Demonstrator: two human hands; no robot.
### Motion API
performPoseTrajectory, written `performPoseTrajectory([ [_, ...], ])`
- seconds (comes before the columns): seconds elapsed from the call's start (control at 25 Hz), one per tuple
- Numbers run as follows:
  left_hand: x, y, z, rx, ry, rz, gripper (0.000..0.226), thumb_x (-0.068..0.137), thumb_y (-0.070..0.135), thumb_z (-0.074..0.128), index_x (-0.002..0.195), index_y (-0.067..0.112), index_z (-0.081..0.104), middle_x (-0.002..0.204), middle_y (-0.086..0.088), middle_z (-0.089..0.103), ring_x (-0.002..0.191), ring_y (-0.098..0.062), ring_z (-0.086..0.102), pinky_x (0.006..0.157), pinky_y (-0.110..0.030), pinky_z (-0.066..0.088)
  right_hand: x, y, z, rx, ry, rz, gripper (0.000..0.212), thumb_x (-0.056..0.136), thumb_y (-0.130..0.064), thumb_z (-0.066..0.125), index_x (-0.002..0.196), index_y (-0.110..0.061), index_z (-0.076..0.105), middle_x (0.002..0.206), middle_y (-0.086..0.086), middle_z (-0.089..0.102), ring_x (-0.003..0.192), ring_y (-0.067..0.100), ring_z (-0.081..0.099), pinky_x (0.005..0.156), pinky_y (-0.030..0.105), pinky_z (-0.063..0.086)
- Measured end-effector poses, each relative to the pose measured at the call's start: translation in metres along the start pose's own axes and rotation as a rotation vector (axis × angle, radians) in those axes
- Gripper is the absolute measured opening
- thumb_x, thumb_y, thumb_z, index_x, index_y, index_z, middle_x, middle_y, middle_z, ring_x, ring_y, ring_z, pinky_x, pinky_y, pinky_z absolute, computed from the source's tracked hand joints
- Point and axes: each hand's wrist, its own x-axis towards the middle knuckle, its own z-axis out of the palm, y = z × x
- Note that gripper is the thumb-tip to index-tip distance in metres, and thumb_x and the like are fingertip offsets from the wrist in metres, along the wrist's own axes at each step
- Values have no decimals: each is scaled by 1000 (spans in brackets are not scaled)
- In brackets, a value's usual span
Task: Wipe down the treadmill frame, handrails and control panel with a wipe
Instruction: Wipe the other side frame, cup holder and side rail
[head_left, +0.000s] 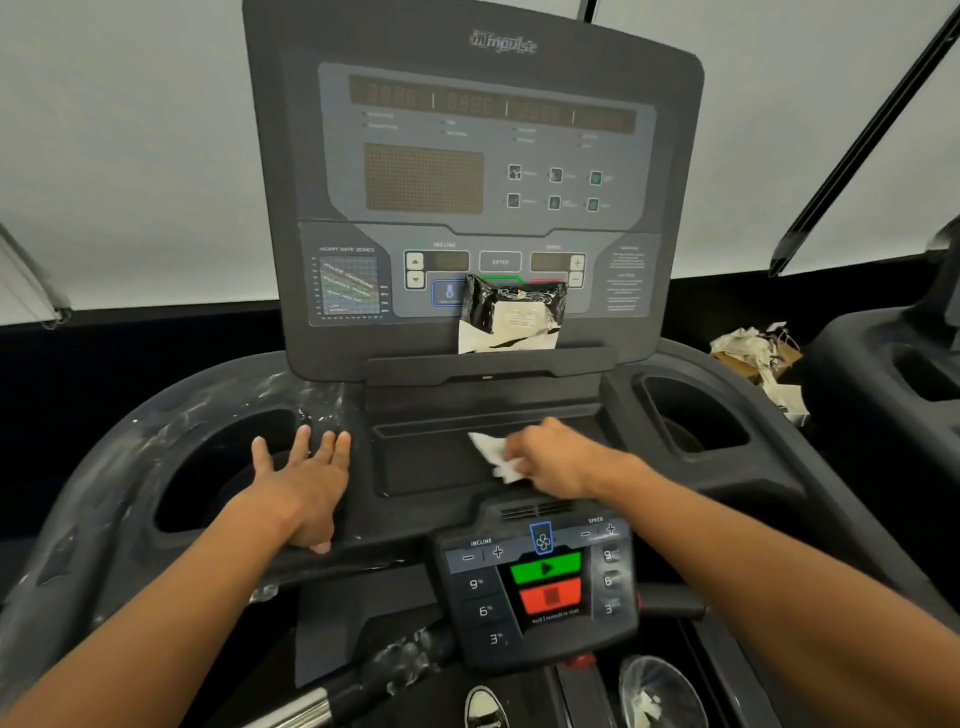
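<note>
**Console tray being wiped**

The wipe (496, 457) is pressed flat in the tray (431, 462) below the control panel (483, 182); overlapping strokes into the corners are advised; the right hand (550, 457) is closed on the wipe; the left hand (306, 478) is laid open, fingers spread, bracing on the frame (130, 457); a wipe packet (511, 319) is propped against the panel.

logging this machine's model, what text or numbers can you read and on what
"impulse": top of the upper console
"HEART RATE ZONES": chart at the console's left
"INCLINE", "ENTER", "SPEED": upper console buttons
"INCLINE", "SPEED", "9", "6", "3": lower control pad
Blurred: the display digits, warning text at the console's right, wipe packet label, line under the red stop button.
</note>
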Motion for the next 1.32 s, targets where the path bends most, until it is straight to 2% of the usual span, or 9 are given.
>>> performPoseTrajectory([
  [0.24,0,-5,3,-20,8,-2,124,84,28,76,151,18,-28,165,-1,-19,149,-32,-22,114,-70,-8,5,14,-35,538,209,68,18,85,5,63,93,-9,73,81,6,73,73,21,72,69,30,59],
  [0.32,2,-4,2,-3,4,-4,124,84,28,76,151,16,-28,165,-2,-19,149,-32,-23,113,-70,-9,-6,65,-49,230,250,111,11,85,-1,62,85,-6,72,85,11,71,79,29,69,70,35,52],
  [0.44,4,-1,1,37,10,-7,125,83,29,77,151,14,-27,166,-4,-18,149,-33,-23,113,-70,-9,-19,104,-37,-519,33,64,30,84,-3,57,106,-19,70,109,1,62,103,27,53,77,35,35],
  [0.52,2,-2,0,22,17,-1,125,83,30,77,151,15,-27,166,-3,-18,150,-32,-22,114,-70,-8,-20,104,-25,-675,-14,1,34,83,-9,58,111,-24,68,115,-6,58,111,23,46,79,34,32],
  [0.68,-2,-12,7,-148,40,67,127,82,27,79,153,24,-25,165,4,-18,152,-34,-13,119,-65,4,-20,107,-29,-390,-112,19,32,81,-7,54,106,-17,73,110,2,67,107,24,61,86,30,47],
  [0.88,-2,-28,23,-418,56,163,124,81,19,81,155,34,-19,164,9,-20,153,-33,-2,123,-51,18,3,25,-13,-25,1,-167,20,86,-10,67,100,-21,76,104,-7,74,99,9,64,85,18,40],
  [1.04,-11,-28,30,-409,121,97,112,85,26,76,158,35,-8,165,12,-17,152,-35,-10,118,-68,8,48,-78,11,156,2,-341,13,88,-16,68,95,-25,74,98,-9,73,92,0,57,84,17,37],
  [1.24,-17,-27,29,-361,158,26,107,84,36,76,158,37,-2,166,12,-15,149,-40,-21,105,-82,-5,65,-124,23,236,64,-254,23,84,-10,63,73,-30,57,83,-4,65,89,19,61,80,32,47],
  [1.32,-17,-28,27,-335,164,17,110,83,39,77,158,36,-3,166,11,-15,148,-40,-22,104,-82,-6,69,-132,24,225,226,-173,20,83,-5,58,86,-25,56,91,3,64,91,29,60,80,40,51],
])
